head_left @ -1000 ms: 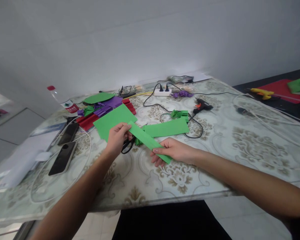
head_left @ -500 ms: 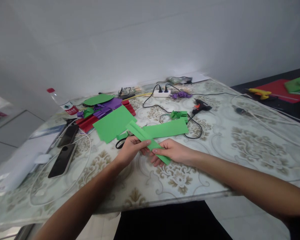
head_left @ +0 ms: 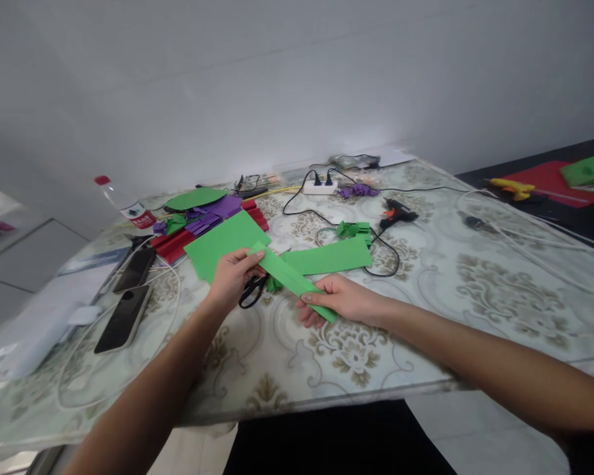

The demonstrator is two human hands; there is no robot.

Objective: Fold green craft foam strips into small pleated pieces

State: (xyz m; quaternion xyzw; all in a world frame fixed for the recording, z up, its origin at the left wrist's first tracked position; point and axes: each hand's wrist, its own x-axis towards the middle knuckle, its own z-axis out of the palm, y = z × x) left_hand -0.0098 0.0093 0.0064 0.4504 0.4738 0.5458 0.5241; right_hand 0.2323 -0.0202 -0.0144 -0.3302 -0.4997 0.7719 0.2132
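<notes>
A folded green paper strip (head_left: pixel 288 276) is stretched at a slant between my two hands, above the table. My left hand (head_left: pixel 235 274) pinches its far left end between thumb and fingers. Lower down, my right hand (head_left: pixel 336 298) grips the near end, thumb on top and fingers beneath. Behind the strip lies a wider green paper piece (head_left: pixel 334 256). Black-handled scissors (head_left: pixel 251 293) rest beside my left hand, their blades mostly covered. A large green sheet (head_left: pixel 228 241) lies just beyond that hand.
Purple and red paper (head_left: pixel 175 244) is piled at the back left near a bottle (head_left: pixel 136 212). Two phones (head_left: pixel 123 318) lie left, among white cables. A black glue gun (head_left: pixel 398 212) and a power strip (head_left: pixel 321 187) stand behind; a yellow glue gun (head_left: pixel 512 188) lies far right.
My left hand has slid up and left along the strip, from its middle to its far end. My right hand has stayed in place. More of the scissors' handles now shows.
</notes>
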